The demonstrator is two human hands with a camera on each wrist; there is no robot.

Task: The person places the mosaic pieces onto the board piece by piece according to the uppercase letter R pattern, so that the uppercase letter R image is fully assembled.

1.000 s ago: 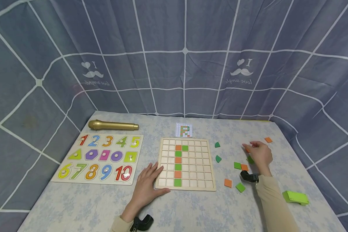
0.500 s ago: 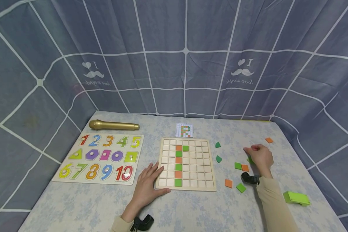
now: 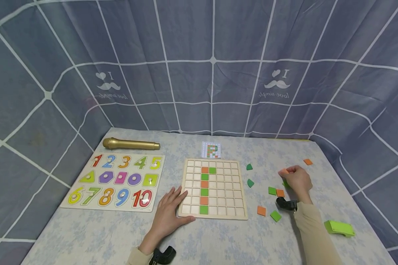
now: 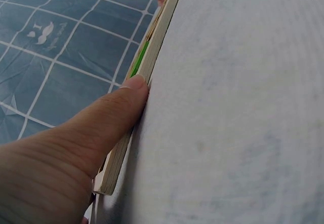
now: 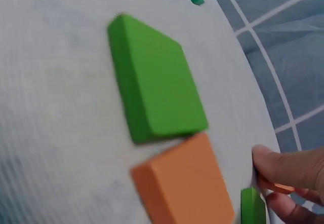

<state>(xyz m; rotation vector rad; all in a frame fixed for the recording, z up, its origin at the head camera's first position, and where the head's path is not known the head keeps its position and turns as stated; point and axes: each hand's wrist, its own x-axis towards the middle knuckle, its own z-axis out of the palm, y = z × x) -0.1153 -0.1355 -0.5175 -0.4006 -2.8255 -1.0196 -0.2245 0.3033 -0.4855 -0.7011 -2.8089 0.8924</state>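
Observation:
My right hand [image 3: 298, 179] is at the right of the table, thumb and fingers pinching an orange square tile [image 3: 285, 171]. In the right wrist view that orange tile shows edge-on between thumb and fingers. A green tile [image 3: 285, 184] lies right beneath this hand, partly hidden by it. My left hand [image 3: 167, 211] rests at the near left corner of a wooden grid board [image 3: 225, 218], fingers extended along its left side and thumb against the front edge. Orange and green tiles [image 3: 204, 191] fill one column of the grid, with another green tile [image 3: 212, 170] beside the top one.
Loose square tiles [image 3: 275, 216] and two dark green quarter-round pieces [image 3: 250, 183] lie right of the board. A pattern card [image 3: 211, 149] is behind it. At left are a number puzzle [image 3: 114, 176] and a gold microphone [image 3: 131, 144]. A bright green block [image 3: 339, 228] sits far right.
The right hand stays in nearly the same spot, its fingers shifting slightly, and the orange tile shows more clearly in its pinch now. The left hand has not moved.

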